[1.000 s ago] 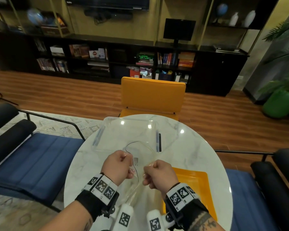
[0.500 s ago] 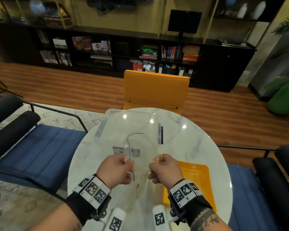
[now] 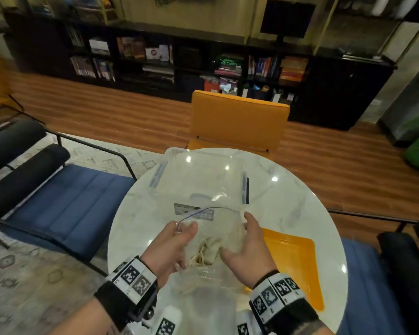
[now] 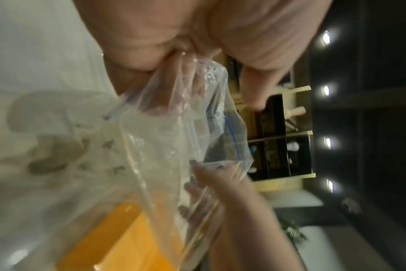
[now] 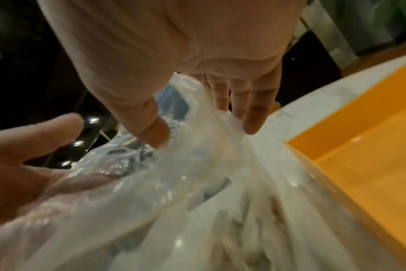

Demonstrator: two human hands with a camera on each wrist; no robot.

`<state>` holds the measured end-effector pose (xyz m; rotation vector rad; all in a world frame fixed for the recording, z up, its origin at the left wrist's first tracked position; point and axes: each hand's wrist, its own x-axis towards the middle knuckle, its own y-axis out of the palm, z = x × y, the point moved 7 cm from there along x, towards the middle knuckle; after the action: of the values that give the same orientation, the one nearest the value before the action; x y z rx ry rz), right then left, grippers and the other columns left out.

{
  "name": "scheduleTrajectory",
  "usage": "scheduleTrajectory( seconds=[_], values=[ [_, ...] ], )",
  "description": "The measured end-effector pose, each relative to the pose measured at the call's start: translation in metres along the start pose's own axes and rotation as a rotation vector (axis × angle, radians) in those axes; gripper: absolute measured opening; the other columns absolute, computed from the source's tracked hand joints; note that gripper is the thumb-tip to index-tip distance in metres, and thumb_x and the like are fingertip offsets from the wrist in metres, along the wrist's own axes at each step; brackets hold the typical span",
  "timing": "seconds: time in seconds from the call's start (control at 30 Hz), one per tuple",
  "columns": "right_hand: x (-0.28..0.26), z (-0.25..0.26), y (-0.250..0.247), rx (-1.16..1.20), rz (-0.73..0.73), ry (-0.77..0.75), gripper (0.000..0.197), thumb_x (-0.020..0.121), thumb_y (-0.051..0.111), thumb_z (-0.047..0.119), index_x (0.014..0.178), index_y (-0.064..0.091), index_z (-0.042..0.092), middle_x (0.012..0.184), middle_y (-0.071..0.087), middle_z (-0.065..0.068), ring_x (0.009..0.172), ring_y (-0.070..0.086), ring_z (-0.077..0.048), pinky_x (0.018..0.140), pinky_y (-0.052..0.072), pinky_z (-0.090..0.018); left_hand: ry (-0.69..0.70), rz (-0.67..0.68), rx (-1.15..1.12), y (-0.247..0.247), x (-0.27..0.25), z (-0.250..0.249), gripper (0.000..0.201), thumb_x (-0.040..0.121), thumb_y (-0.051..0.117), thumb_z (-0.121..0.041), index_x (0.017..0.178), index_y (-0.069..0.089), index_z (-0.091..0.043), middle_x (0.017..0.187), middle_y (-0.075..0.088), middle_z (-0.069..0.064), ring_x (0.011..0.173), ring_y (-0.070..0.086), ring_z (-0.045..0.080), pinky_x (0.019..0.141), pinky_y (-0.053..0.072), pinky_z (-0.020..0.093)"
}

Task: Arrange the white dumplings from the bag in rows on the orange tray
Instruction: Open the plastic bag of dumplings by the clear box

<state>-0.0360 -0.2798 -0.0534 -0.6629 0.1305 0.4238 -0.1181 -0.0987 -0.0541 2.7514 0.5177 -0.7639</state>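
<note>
Clear plastic bag [image 3: 211, 240] held open at the near middle of the round white worktop [image 3: 300, 213], mouth pulled apart between both hands. Left hand [image 3: 169, 247] pinching the left lip of the bag between thumb and curled fingers, plain in the left wrist view. Right hand [image 3: 248, 250] with fingers nearly straight and spread, thumb inside the mouth and fingers along the outer right wall, pressing the plastic wide rather than gripping it. White dumplings [image 3: 209, 250] bunched inside the bag, between the two hands; number hard to tell through the creased, blurred plastic, perhaps a handful. Orange tray [image 3: 298, 259] flat on the worktop just right of the bag, partly covered by the right wrist and by the bag's near corner. Clear plastic box [image 3: 198, 180] with blue side clips on the far side of the worktop, right behind the bag's mouth. Orange chair [image 3: 240, 119] beyond the far rim, blue padded seat [image 3: 65, 201] to the left, dark bookshelf [image 3: 155, 59] along the far wall.
</note>
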Motion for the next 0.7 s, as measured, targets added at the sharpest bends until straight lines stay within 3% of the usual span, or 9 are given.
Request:
scheduleTrajectory(
  seconds=[0.07,0.17,0.27,0.33,0.4,0.47,0.53,0.6,0.7],
  values=[
    [0.010,0.020,0.008,-0.065,0.030,-0.077,0.076,0.082,0.069,0.040,0.147,0.030,0.033,0.132,0.048,0.010,0.119,0.052,-0.010,0.103,0.046,-0.031,0.100,0.070,0.235,0.003,0.000,0.000,0.044,0.067,0.076,-0.032,0.100,0.051,-0.017,0.071,0.046,-0.001,0.048,0.041,0.012,0.049,0.036,0.027],
    [0.028,0.030,0.024,-0.158,0.059,-0.088,0.016,0.095,0.055,0.038,0.106,0.057,0.028,0.091,0.069,0.007,0.086,0.066,-0.017,0.082,0.055,-0.039,0.156,0.098,0.454,-0.008,0.009,0.006,0.036,0.072,0.074,-0.019,0.101,0.053,-0.024,0.076,0.053,-0.001,0.055,0.047,0.009,0.048,0.040,0.023],
    [0.036,0.022,0.028,0.446,0.126,0.144,0.018,0.099,0.050,0.015,0.081,0.051,0.014,0.067,0.062,-0.003,0.064,0.065,-0.019,0.060,0.049,-0.033,0.179,-0.074,0.711,-0.043,0.023,0.008,0.018,0.082,0.066,-0.030,0.093,0.054,-0.022,0.082,0.061,-0.002,0.066,0.057,0.012,0.062,0.048,0.028],
    [0.028,0.018,0.033,0.939,0.213,0.352,0.022,0.096,0.046,0.002,0.077,0.050,0.011,0.059,0.052,-0.008,0.057,0.063,-0.025,0.055,0.045,-0.029,0.052,-0.120,0.559,-0.065,0.032,0.017,0.025,0.086,0.065,-0.030,0.088,0.054,-0.008,0.077,0.061,0.005,0.061,0.053,0.020,0.060,0.046,0.032],
    [0.019,0.013,0.039,1.071,0.261,0.466,0.023,0.092,0.045,-0.001,0.073,0.051,0.011,0.052,0.040,-0.004,0.043,0.051,-0.021,0.048,0.040,-0.025,-0.154,-0.115,0.219,-0.077,0.038,0.026,0.019,0.091,0.064,-0.025,0.089,0.054,-0.008,0.071,0.058,0.007,0.054,0.047,0.019,0.054,0.046,0.030],
    [0.012,0.003,0.046,1.041,0.292,0.499,0.021,0.092,0.047,0.002,0.074,0.052,0.011,0.052,0.033,0.001,0.038,0.034,-0.012,0.037,0.027,-0.019,-0.315,-0.079,-0.107,-0.075,0.040,0.023,0.004,0.096,0.057,-0.016,0.093,0.056,-0.014,0.068,0.057,0.007,0.053,0.054,0.020,0.057,0.053,0.033],
    [0.007,-0.003,0.050,0.791,0.320,0.395,0.020,0.097,0.058,0.018,0.077,0.058,0.014,0.056,0.047,0.004,0.043,0.043,-0.008,0.040,0.031,-0.020,-0.388,-0.002,-0.329,-0.065,0.044,0.013,0.014,0.096,0.051,-0.010,0.084,0.056,-0.015,0.062,0.055,0.005,0.061,0.064,0.026,0.070,0.057,0.045],
    [0.003,-0.006,0.051,0.327,0.367,0.199,0.025,0.092,0.064,0.045,0.084,0.065,0.021,0.060,0.059,0.014,0.049,0.052,0.003,0.048,0.039,-0.014,-0.412,0.044,-0.464,-0.052,0.050,0.007,0.022,0.092,0.049,-0.005,0.072,0.056,-0.013,0.050,0.049,0.003,0.056,0.064,0.026,0.079,0.054,0.048],
    [0.005,-0.012,0.056,0.048,0.339,0.129,0.043,0.090,0.055,0.060,0.086,0.066,0.018,0.059,0.056,0.016,0.049,0.049,0.003,0.055,0.043,-0.018,-0.441,0.008,-0.489,-0.035,0.053,0.009,0.016,0.074,0.056,0.000,0.067,0.052,-0.013,0.043,0.033,-0.002,0.033,0.036,0.017,0.058,0.051,0.035]
  ],
)
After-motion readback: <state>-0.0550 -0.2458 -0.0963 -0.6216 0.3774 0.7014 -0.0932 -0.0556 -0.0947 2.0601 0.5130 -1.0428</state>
